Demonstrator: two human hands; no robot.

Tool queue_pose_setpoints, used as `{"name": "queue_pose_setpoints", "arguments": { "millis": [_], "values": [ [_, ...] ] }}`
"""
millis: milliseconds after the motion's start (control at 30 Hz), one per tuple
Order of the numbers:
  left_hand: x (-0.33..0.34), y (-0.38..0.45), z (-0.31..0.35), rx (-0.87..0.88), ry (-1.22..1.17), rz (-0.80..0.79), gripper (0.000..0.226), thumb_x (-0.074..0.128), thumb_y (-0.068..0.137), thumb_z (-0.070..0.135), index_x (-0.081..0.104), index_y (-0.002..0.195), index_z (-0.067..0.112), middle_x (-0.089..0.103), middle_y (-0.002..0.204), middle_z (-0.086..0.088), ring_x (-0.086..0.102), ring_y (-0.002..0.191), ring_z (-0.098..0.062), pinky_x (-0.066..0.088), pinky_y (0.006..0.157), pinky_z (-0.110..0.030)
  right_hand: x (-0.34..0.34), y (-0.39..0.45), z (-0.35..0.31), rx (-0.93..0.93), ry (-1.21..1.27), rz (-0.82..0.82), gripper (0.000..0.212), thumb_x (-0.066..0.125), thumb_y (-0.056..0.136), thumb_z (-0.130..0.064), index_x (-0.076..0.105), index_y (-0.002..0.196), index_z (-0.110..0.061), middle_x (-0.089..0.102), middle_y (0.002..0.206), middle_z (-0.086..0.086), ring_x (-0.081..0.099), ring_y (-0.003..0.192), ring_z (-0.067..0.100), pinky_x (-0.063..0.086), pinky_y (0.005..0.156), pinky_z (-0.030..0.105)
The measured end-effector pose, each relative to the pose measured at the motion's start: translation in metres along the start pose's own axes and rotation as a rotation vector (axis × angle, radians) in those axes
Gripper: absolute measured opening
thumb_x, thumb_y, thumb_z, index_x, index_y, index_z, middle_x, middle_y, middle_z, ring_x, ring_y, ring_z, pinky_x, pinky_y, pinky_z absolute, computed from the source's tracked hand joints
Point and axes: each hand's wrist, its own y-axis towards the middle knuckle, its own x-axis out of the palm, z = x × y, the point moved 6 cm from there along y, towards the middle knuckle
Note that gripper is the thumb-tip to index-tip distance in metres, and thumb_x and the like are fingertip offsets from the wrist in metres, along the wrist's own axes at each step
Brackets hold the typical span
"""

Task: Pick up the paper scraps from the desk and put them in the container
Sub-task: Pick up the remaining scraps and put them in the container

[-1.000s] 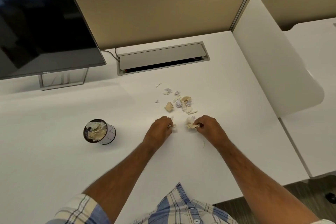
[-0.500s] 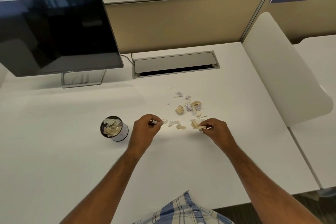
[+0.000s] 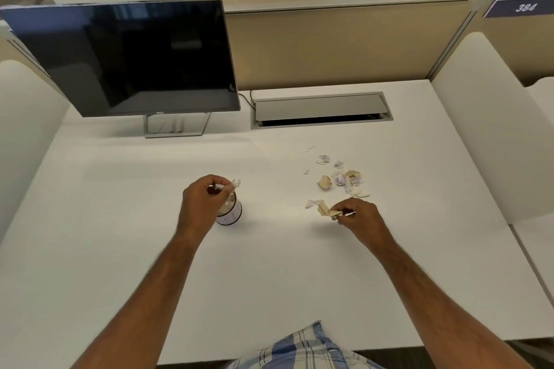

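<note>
Left hand (image 3: 201, 200) hovers right over the container (image 3: 230, 213), pinching white scraps (image 3: 234, 183). Right hand (image 3: 358, 214) pinches a tan scrap (image 3: 325, 209) just above the tabletop (image 3: 120, 249); beyond it, the loose pile (image 3: 344, 178) lies waiting.

Both forearms extend forward from the near edge of the tabletop (image 3: 120, 249), bare to the elbow. Left hand (image 3: 200, 200): raised, back of hand toward the camera, fingers curled, thumb and fingertips pinching small white paper scraps (image 3: 232, 184). Right hand (image 3: 358, 214): held low toward the right half of the tabletop, fingers curled, fingertips pinching a tan scrap (image 3: 325, 209) at its left side.
</note>
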Motion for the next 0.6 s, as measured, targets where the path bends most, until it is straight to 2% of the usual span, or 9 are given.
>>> {"name": "queue_pose_setpoints", "arguments": {
  "millis": [100, 200, 267, 333, 467, 600],
  "values": [
    [-0.006, 0.005, -0.013, 0.001, 0.106, -0.06, 0.01, 0.083, 0.08, 0.027, 0.073, 0.083, 0.028, 0.073, 0.082, 0.012, 0.068, 0.075, -0.002, 0.05, 0.061, -0.012, 0.008, 0.001, -0.008, -0.001, -0.002, -0.016, 0.03, 0.075, 0.077, 0.006, 0.078, 0.093, -0.02, 0.076, 0.089, -0.01, 0.071, 0.079, 0.003, 0.057, 0.08, 0.022],
    [-0.002, 0.002, -0.027, 0.002, 0.245, -0.184, 0.024, 0.084, 0.078, 0.017, 0.072, 0.096, 0.027, 0.068, 0.099, 0.013, 0.066, 0.091, -0.006, 0.049, 0.073, -0.017, 0.015, 0.002, -0.018, -0.002, 0.0, -0.029, 0.027, 0.074, 0.078, 0.006, 0.078, 0.096, -0.014, 0.074, 0.089, -0.008, 0.071, 0.079, 0.007, 0.055, 0.08, 0.022],
    [-0.003, 0.001, -0.028, 0.073, 0.264, -0.157, 0.032, 0.083, 0.076, 0.008, 0.069, 0.097, 0.028, 0.066, 0.101, 0.015, 0.064, 0.096, -0.01, 0.047, 0.078, -0.017, 0.019, 0.004, -0.026, -0.004, -0.002, -0.036, 0.027, 0.075, 0.078, 0.005, 0.078, 0.096, -0.014, 0.074, 0.09, -0.007, 0.071, 0.078, 0.006, 0.053, 0.075, 0.014],
    [-0.008, -0.003, -0.026, 0.134, 0.206, -0.096, 0.036, 0.084, 0.074, 0.006, 0.068, 0.095, 0.03, 0.064, 0.1, 0.018, 0.062, 0.095, -0.004, 0.048, 0.079, -0.02, 0.024, 0.005, -0.035, -0.008, 0.007, -0.045, 0.025, 0.075, 0.079, 0.005, 0.078, 0.097, -0.013, 0.076, 0.091, -0.005, 0.072, 0.077, 0.007, 0.051, 0.072, 0.01],
    [-0.014, -0.005, -0.03, 0.158, 0.213, -0.035, 0.022, 0.077, 0.083, 0.011, 0.067, 0.089, 0.03, 0.06, 0.097, 0.018, 0.061, 0.089, -0.005, 0.052, 0.075, -0.026, 0.04, 0.009, -0.068, -0.078, 0.013, -0.101, 0.027, 0.071, 0.08, 0.007, 0.079, 0.094, -0.015, 0.076, 0.09, -0.004, 0.072, 0.078, 0.009, 0.057, 0.078, 0.024],
    [-0.018, -0.007, -0.035, 0.173, 0.411, -0.011, 0.009, 0.073, 0.089, 0.018, 0.07, 0.087, 0.027, 0.061, 0.092, 0.018, 0.055, 0.093, -0.014, 0.046, 0.078, -0.027, 0.066, 0.015, -0.112, -0.201, -0.012, -0.172, 0.03, 0.067, 0.079, 0.007, 0.08, 0.095, -0.015, 0.074, 0.092, -0.004, 0.072, 0.077, 0.011, 0.059, 0.079, 0.031]
  ]
}}
